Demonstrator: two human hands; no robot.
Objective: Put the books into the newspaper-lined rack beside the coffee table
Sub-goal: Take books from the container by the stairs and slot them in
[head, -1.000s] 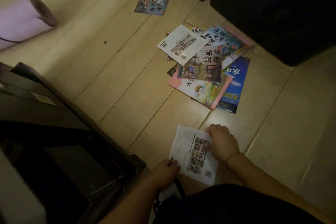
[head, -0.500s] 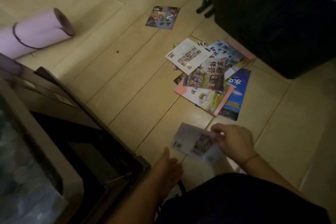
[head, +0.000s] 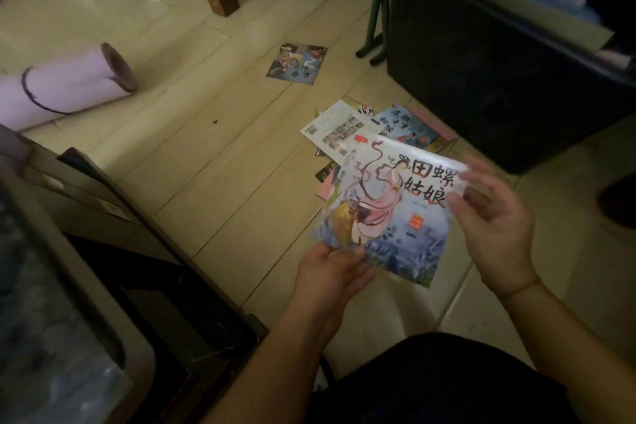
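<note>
While both hands grip it above the floor, one picture book [head: 389,213], cover up, is pinched at its lower left corner by the left hand [head: 332,274] and at its upper right edge by the right hand [head: 492,220]; loose book pile [head: 385,129] on tiles beyond it; single book [head: 297,63] lying apart farther off; dark rack [head: 130,251] at left; rolled pink mat [head: 69,84]
</note>
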